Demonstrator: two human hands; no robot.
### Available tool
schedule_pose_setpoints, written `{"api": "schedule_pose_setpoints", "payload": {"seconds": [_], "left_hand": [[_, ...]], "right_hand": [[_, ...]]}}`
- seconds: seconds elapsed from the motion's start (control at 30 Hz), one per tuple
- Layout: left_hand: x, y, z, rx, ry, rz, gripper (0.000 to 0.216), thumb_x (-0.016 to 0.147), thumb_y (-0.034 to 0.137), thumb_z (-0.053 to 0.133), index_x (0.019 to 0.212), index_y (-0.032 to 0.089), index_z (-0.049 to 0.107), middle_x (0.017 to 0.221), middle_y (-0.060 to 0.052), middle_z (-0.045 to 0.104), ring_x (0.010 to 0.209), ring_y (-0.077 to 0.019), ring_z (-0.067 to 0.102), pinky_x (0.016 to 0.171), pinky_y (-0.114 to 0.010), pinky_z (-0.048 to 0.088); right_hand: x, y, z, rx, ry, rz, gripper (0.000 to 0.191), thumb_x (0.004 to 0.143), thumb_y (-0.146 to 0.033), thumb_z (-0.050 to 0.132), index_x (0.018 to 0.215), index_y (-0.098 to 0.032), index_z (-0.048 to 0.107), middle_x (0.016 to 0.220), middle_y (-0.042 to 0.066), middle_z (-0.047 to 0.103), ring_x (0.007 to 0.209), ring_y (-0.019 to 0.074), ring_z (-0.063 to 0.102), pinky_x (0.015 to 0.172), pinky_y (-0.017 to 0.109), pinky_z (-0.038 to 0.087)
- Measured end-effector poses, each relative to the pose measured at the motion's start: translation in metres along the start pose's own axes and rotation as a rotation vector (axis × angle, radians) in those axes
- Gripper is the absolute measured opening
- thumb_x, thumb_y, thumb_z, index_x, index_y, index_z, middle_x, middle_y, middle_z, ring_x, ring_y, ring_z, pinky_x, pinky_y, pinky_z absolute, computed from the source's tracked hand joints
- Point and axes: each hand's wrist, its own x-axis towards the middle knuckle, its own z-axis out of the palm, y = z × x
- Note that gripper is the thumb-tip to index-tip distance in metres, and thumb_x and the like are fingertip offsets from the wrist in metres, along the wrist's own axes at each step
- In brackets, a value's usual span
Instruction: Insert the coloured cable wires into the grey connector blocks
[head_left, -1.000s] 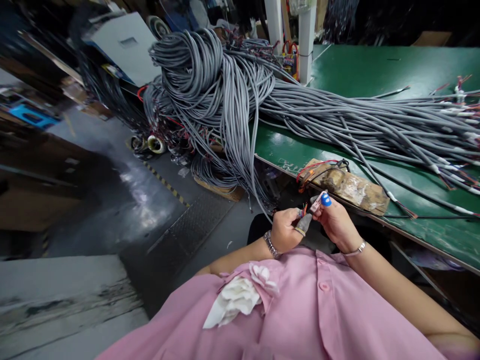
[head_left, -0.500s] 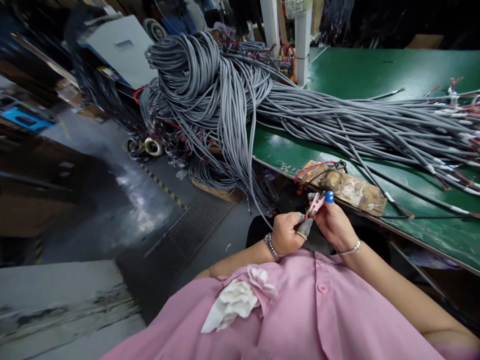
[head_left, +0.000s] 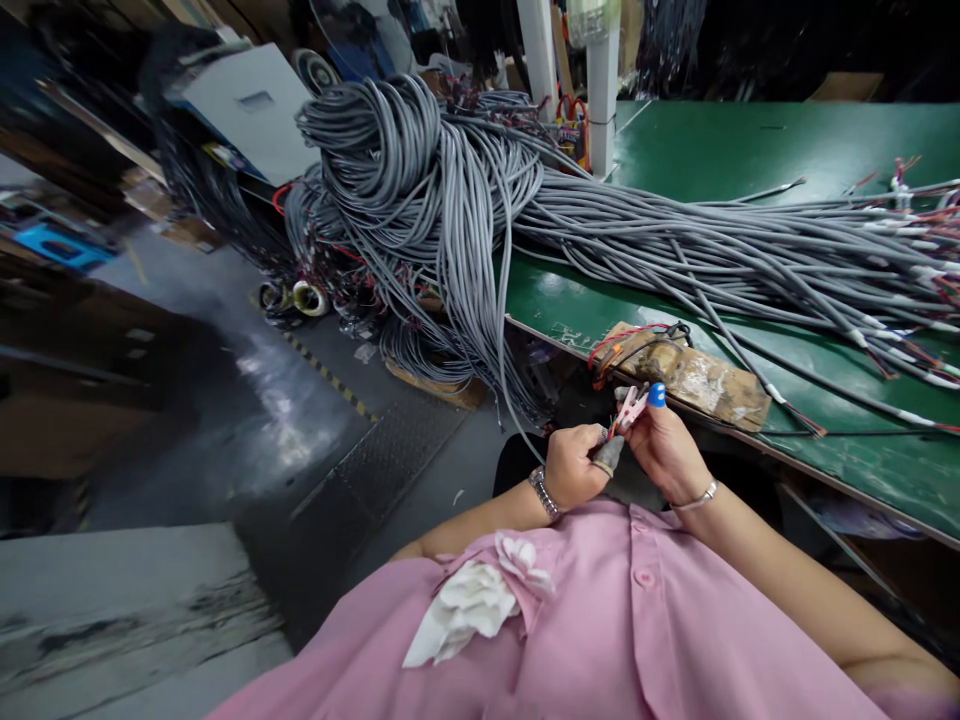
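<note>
In front of my chest, my left hand is closed around the end of a grey cable, with thin coloured wires showing at its fingertips. Grey covers sit on some of those fingertips. Close beside it, my right hand pinches a small pale pink plastic piece, perhaps a connector, that meets the wires. A blue cover is on the right thumb tip. Whether any wire sits inside the pink piece is too small to tell. The grey cable runs up from my left hand to the big bundle.
A large bundle of grey cables lies over the green table and hangs off its left edge. By the near edge rests a taped wooden block with red and black wires. A white post stands behind.
Both hands keep their hold and stay almost in place. The view has shifted very slightly.
</note>
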Motion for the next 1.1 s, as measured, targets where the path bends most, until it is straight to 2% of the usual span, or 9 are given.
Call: {"api": "schedule_pose_setpoints", "payload": {"seconds": [0.23,0.4,0.47,0.57,0.63,0.7,0.9,1.1], "left_hand": [[0.001,0.001,-0.002,0.002,-0.002,0.012,0.019,0.080,0.028,0.057,0.064,0.018,0.056,0.055,0.001,0.050,0.052,-0.0106,0.042,0.054,-0.024,0.034],[-0.005,0.005,-0.007,-0.052,0.011,0.003,0.023,0.082,0.031,0.058,0.064,0.017,0.056,0.056,0.000,0.053,0.053,-0.0101,0.045,0.055,-0.024,0.036],[-0.009,0.005,-0.009,-0.155,-0.016,-0.085,0.026,0.083,0.034,0.058,0.064,0.017,0.057,0.055,0.000,0.053,0.051,-0.0095,0.046,0.053,-0.023,0.037],[-0.014,0.005,-0.011,-0.431,-0.065,-0.331,0.029,0.083,0.041,0.059,0.069,0.015,0.058,0.052,0.001,0.054,0.045,-0.0083,0.048,0.047,-0.021,0.038],[-0.014,0.004,-0.012,-0.593,-0.067,-0.479,0.034,0.080,0.047,0.061,0.072,0.014,0.059,0.050,0.002,0.054,0.041,-0.0082,0.047,0.042,-0.021,0.039],[-0.013,0.003,-0.013,-0.699,-0.059,-0.568,0.037,0.077,0.050,0.063,0.072,0.013,0.060,0.049,0.001,0.055,0.038,-0.0084,0.047,0.039,-0.021,0.039],[-0.006,0.001,-0.012,-0.878,-0.038,-0.698,0.039,0.070,0.052,0.067,0.070,0.013,0.060,0.045,0.002,0.053,0.035,-0.0079,0.045,0.037,-0.021,0.035],[-0.005,-0.005,-0.006,-0.882,-0.017,-0.677,0.036,0.073,0.048,0.067,0.073,0.013,0.061,0.049,0.002,0.055,0.039,-0.0084,0.048,0.041,-0.021,0.038]], "right_hand": [[-0.002,-0.002,-0.001,-0.001,-0.017,0.056,0.045,0.072,-0.067,0.062,0.082,-0.023,0.066,0.082,0.002,0.068,0.067,0.0146,0.059,0.061,0.027,0.048],[-0.004,-0.004,-0.005,0.011,-0.050,0.129,0.050,0.073,-0.072,0.054,0.078,-0.023,0.065,0.074,0.001,0.066,0.063,0.0133,0.057,0.060,0.026,0.047],[-0.005,-0.005,-0.007,-0.009,-0.056,0.130,0.052,0.074,-0.073,0.052,0.077,-0.023,0.064,0.072,0.001,0.065,0.062,0.0135,0.057,0.059,0.026,0.047],[-0.005,-0.005,-0.010,-0.006,-0.053,0.140,0.049,0.075,-0.071,0.053,0.076,-0.023,0.064,0.071,0.001,0.064,0.061,0.0133,0.056,0.058,0.026,0.046],[-0.005,-0.005,-0.012,0.010,-0.041,0.153,0.046,0.076,-0.068,0.056,0.077,-0.023,0.064,0.071,0.001,0.064,0.060,0.0132,0.056,0.057,0.026,0.046],[-0.005,-0.005,-0.015,0.023,-0.032,0.164,0.043,0.077,-0.064,0.057,0.077,-0.022,0.064,0.070,0.001,0.064,0.060,0.0130,0.055,0.057,0.025,0.046],[-0.002,0.002,-0.028,0.009,-0.012,0.181,0.036,0.078,-0.059,0.060,0.082,-0.023,0.065,0.076,0.002,0.066,0.062,0.0139,0.057,0.057,0.026,0.048],[-0.003,0.006,-0.036,-0.020,0.012,0.181,0.033,0.077,-0.055,0.063,0.080,-0.023,0.066,0.073,0.002,0.064,0.061,0.0139,0.056,0.056,0.027,0.049]]}}
